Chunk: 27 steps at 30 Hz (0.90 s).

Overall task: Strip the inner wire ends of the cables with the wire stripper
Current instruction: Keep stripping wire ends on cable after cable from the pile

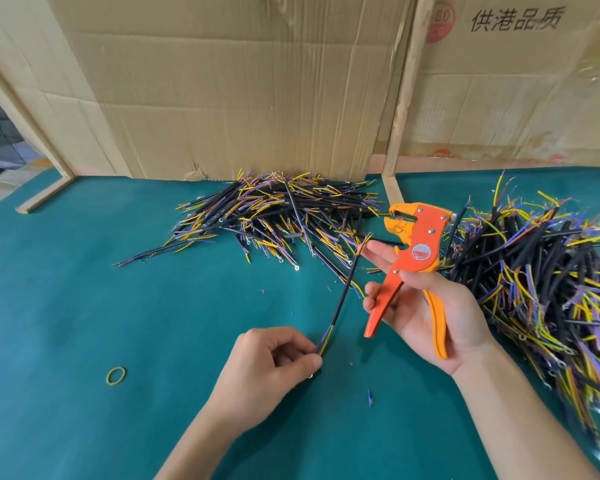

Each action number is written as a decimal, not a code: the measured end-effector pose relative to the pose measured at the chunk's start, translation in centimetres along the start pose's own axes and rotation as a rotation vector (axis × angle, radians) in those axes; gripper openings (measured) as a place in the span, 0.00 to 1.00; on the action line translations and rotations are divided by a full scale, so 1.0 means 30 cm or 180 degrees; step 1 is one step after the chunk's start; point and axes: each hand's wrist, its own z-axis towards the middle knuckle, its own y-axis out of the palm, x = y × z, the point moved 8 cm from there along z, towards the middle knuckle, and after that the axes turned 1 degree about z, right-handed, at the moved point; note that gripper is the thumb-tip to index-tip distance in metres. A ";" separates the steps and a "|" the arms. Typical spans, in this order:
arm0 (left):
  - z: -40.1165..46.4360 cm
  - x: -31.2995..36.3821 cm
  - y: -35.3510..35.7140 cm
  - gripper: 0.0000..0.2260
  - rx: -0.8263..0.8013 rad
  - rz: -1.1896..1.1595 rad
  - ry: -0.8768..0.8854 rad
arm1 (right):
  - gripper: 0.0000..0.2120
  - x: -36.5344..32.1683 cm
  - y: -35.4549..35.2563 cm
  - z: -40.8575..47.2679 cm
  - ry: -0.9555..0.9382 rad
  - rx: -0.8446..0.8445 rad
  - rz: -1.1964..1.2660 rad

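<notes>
Head view, left hand: I see my left hand [274, 362] low at centre, fingers curled, pinching the near end of a single black-sheathed cable [343, 292] at its yellow and blue inner wires.
Head view, cable: it slants up and to the right over the teal felt table top [118, 306]; its far end reaches the right fingertips [373, 245].
Head view, right hand: my right hand [426, 306] is palm up, holding the orange and yellow wire stripper [414, 258] by its handles, which are spread apart, head pointing away from me.
Head view, stock: one pile of black cables with coloured ends [281, 213] lies against the brown cardboard wall [222, 98]; a larger heap of similar cables [541, 282] lies at the right.
Head view, loose item: a yellow-green rubber band [116, 376] lies left of my left hand.
</notes>
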 end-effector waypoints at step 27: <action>-0.013 -0.001 -0.007 0.04 -0.0211 -0.0201 -0.0002 | 0.28 -0.011 -0.008 0.006 -0.0089 0.0083 0.0180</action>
